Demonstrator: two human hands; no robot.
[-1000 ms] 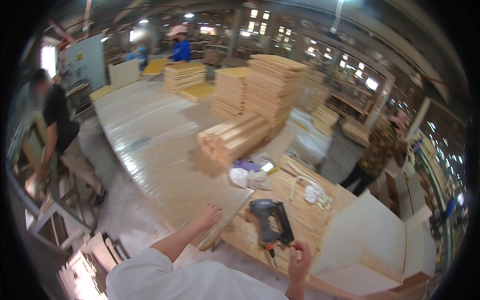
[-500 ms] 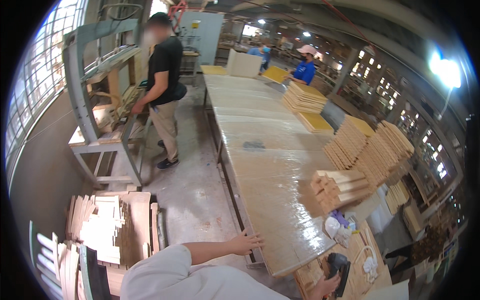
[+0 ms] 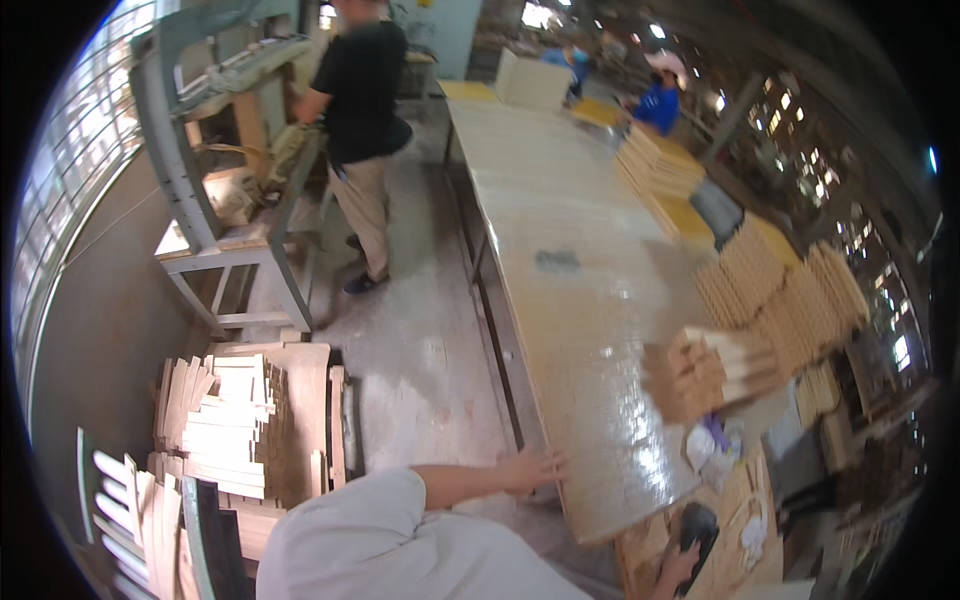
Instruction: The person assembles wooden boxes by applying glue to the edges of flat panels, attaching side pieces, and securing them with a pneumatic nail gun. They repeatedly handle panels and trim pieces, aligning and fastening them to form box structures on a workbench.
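No words, numbers or brand marks can be read. At the top edge of the frame, just left of centre, a small yellow label-like patch [image 3: 425, 3] sits on the pale blue-grey cabinet [image 3: 452, 35], too small to make out. Right of the frame's centre, a dark grey patch [image 3: 557, 262] shows on the glossy tabletop [image 3: 540, 190]; whether it bears print cannot be told.
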